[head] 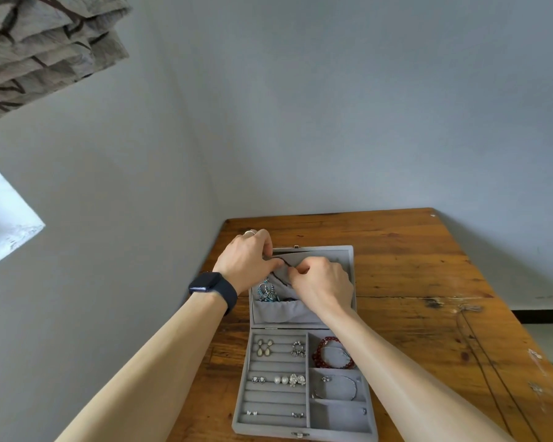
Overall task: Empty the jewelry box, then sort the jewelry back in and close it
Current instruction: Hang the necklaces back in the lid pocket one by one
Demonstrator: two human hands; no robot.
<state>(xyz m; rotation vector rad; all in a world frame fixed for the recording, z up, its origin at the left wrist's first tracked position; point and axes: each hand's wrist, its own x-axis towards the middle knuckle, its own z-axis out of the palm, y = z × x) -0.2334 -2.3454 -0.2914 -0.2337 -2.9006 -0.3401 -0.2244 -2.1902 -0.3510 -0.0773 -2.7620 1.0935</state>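
Observation:
A grey velvet jewelry box (340, 421) lies open on the wooden table (412, 266), its lid (345, 256) flat behind the tray. My left hand (248, 260) and my right hand (321, 282) both pinch a thin dark necklace cord (283, 263) over the lid's inside. A blue and silver pendant (267, 291) hangs below my left hand, above the lid's pocket (278, 311). Earrings (264, 346) and studs (281, 379) sit in the ring rows. A red bead bracelet (324, 349) and a thin silver bracelet (336, 386) lie in the right compartments.
The table stands in a corner against grey walls. A thin cable (479, 355) runs across the table's right side. Folded patterned fabric (42, 52) hangs at the upper left. A dark watch (209, 283) is on my left wrist.

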